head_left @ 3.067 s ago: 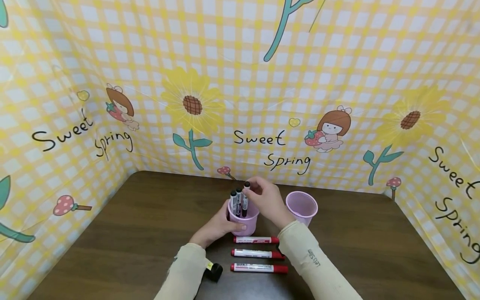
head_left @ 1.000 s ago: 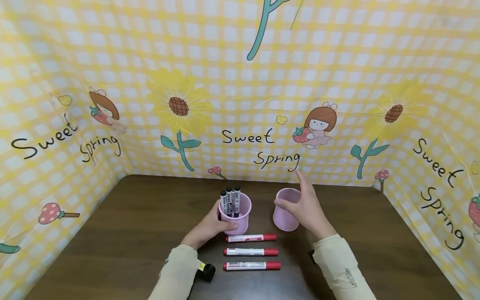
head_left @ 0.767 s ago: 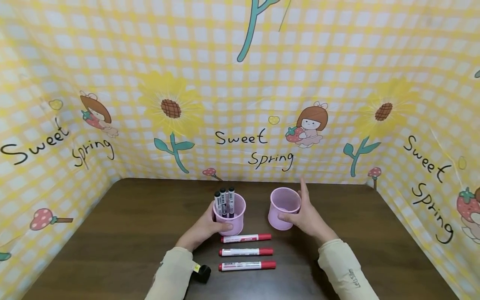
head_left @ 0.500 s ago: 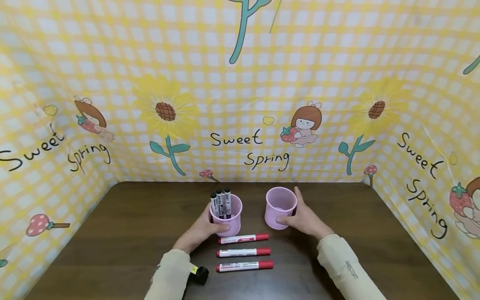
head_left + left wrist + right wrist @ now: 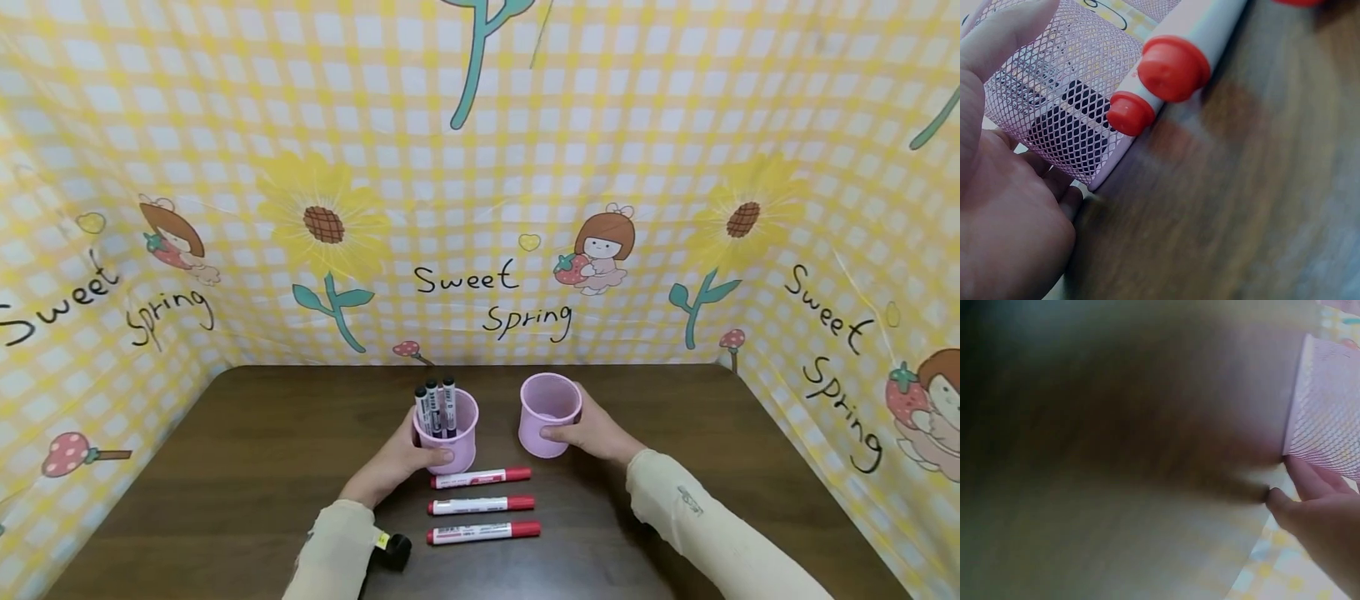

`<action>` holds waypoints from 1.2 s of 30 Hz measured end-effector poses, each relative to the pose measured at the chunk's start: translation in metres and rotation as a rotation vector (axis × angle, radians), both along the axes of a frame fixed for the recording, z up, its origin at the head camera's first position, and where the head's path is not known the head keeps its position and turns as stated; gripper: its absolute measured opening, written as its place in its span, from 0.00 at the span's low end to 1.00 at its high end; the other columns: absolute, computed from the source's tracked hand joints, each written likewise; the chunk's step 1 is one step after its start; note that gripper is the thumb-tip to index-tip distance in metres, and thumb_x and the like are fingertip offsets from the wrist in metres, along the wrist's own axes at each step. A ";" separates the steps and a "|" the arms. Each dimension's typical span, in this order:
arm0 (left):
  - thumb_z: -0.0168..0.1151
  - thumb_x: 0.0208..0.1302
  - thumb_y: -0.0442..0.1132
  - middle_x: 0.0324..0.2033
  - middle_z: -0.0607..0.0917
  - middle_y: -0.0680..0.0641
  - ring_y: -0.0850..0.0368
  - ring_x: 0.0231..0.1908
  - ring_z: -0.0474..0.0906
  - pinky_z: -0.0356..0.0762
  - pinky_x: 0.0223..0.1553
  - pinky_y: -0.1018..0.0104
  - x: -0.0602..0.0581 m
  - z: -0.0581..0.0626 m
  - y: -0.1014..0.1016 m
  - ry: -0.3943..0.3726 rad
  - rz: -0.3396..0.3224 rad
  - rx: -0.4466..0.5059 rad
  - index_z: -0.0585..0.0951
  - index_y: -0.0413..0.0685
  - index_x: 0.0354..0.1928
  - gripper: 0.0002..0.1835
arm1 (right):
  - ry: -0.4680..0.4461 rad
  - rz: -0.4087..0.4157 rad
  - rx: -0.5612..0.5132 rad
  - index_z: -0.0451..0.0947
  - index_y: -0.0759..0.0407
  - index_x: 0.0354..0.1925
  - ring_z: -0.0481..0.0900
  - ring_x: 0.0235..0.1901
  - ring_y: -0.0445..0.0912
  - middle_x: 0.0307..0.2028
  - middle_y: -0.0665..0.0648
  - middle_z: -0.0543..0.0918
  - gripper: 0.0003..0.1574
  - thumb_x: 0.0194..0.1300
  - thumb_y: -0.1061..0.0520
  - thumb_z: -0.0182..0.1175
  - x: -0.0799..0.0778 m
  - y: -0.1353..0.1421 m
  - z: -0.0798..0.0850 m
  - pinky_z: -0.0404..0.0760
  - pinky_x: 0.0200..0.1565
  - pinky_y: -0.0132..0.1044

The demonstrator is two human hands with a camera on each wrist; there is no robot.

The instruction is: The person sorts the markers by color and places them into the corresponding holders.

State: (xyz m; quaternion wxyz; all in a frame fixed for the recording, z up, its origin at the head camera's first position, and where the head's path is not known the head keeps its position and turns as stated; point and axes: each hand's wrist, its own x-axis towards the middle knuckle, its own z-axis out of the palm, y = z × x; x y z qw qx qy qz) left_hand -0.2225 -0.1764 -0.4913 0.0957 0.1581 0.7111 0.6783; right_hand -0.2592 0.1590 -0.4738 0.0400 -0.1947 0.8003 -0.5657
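My left hand [image 5: 390, 467] grips a pink mesh pen cup [image 5: 465, 446], its thumb across the near side. Three black-capped markers [image 5: 449, 402] stand in that cup, leaning toward its left side. To the right, my right hand [image 5: 597, 427] holds a second pink mesh pen cup [image 5: 531, 429], thumb on the front and the fingers hidden behind. The inside bottom of this second cup shows. In the right wrist view the fingertips [image 5: 1300, 472] are at the cup's base edge. Three red-capped markers [image 5: 480, 477] lie in a row in front of the left cup.
Both cups are over a dark brown wooden table [image 5: 262, 467]. A yellow checked cloth [image 5: 450, 208] with printed flowers hangs behind and at both sides. At the left sleeve sits a black wrist camera [image 5: 395, 552].
My right hand has left the black-capped marker it held in the left cup, moved right, and taken hold of the second cup. The left hand keeps its grip. The head view has shifted.
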 end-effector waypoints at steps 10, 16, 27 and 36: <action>0.70 0.53 0.35 0.60 0.69 0.41 0.47 0.58 0.66 0.61 0.58 0.60 0.003 0.000 -0.005 -0.008 -0.017 -0.053 0.53 0.51 0.68 0.45 | -0.018 0.047 -0.022 0.58 0.68 0.63 0.70 0.54 0.63 0.55 0.70 0.72 0.51 0.46 0.62 0.75 0.011 -0.010 0.020 0.66 0.56 0.50; 0.70 0.53 0.36 0.60 0.67 0.40 0.46 0.57 0.66 0.61 0.58 0.57 0.006 0.001 -0.007 0.008 -0.073 -0.056 0.49 0.52 0.69 0.47 | -0.074 0.071 -0.010 0.55 0.70 0.64 0.68 0.56 0.64 0.57 0.72 0.69 0.51 0.48 0.63 0.73 0.018 -0.012 0.030 0.66 0.56 0.46; 0.67 0.58 0.34 0.66 0.59 0.34 0.39 0.65 0.56 0.56 0.62 0.47 0.022 0.017 -0.018 -0.099 0.084 -0.123 0.43 0.44 0.72 0.50 | -0.063 0.025 -0.041 0.57 0.69 0.63 0.70 0.55 0.62 0.55 0.71 0.71 0.52 0.46 0.62 0.75 0.016 0.000 0.021 0.65 0.56 0.50; 0.68 0.54 0.33 0.31 0.83 0.51 0.56 0.35 0.76 0.72 0.39 0.60 0.051 0.025 -0.014 0.092 0.246 -0.586 0.85 0.45 0.34 0.04 | -0.038 -0.003 -0.031 0.59 0.58 0.62 0.73 0.52 0.53 0.53 0.60 0.74 0.51 0.45 0.57 0.76 -0.002 0.001 -0.004 0.68 0.53 0.45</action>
